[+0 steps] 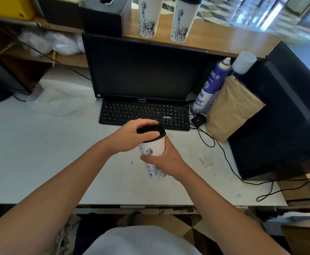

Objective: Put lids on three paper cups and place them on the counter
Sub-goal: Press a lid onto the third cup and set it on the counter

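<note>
In front of the keyboard (144, 115), the right hand (166, 160) grips the cup (153, 148) leaning slightly, while the left hand (132, 137) clamps the lid (150, 130) directly above.

White paper cup (152, 148) with black line drawing, black lid (151, 131), blue-and-white spray can (210, 87)

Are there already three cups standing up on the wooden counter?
No, only two cups stand on the wooden counter; the third cup is in the hands.

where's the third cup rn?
Head view, centre: the third cup is held above the white desk, just in front of the keyboard, right hand round its body, left hand on its lid.
</note>
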### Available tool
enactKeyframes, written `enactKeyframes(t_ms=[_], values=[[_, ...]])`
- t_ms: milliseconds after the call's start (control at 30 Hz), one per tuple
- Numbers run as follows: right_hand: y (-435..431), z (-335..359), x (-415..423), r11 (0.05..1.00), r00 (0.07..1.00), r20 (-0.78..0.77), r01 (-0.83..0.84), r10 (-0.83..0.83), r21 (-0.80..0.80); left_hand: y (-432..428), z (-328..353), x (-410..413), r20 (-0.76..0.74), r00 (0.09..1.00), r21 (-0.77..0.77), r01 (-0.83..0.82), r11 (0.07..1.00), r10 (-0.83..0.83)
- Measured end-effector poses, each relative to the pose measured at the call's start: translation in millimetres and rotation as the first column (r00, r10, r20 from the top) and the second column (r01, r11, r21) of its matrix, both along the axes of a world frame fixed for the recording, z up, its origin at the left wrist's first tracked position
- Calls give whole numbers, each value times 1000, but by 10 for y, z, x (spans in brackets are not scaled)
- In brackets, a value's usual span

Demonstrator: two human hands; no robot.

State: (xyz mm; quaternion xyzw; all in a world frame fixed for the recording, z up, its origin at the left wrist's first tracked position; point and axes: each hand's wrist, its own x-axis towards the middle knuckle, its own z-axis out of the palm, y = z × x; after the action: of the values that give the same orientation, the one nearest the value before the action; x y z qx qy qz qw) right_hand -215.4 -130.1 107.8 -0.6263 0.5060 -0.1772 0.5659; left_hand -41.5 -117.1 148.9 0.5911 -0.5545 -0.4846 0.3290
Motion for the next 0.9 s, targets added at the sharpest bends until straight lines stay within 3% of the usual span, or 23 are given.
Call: enactKeyframes(t_ms=[333, 600, 800, 900], values=[[107, 47, 61, 978, 991, -15, 125, -129, -167, 60, 105, -173, 141, 986, -98, -81, 992, 94], [158, -6, 111, 941, 968, 96, 249, -233, -228, 123, 156, -371, 190, 957, -222, -175, 959, 219], [34, 88, -52, 998, 964, 261, 51, -58, 33, 147, 195, -153, 6, 993, -141, -112, 984, 114], [-55, 123, -87, 989, 944, 330, -38, -13, 146, 95, 241, -59, -272, 955, 6, -124, 992, 121]])
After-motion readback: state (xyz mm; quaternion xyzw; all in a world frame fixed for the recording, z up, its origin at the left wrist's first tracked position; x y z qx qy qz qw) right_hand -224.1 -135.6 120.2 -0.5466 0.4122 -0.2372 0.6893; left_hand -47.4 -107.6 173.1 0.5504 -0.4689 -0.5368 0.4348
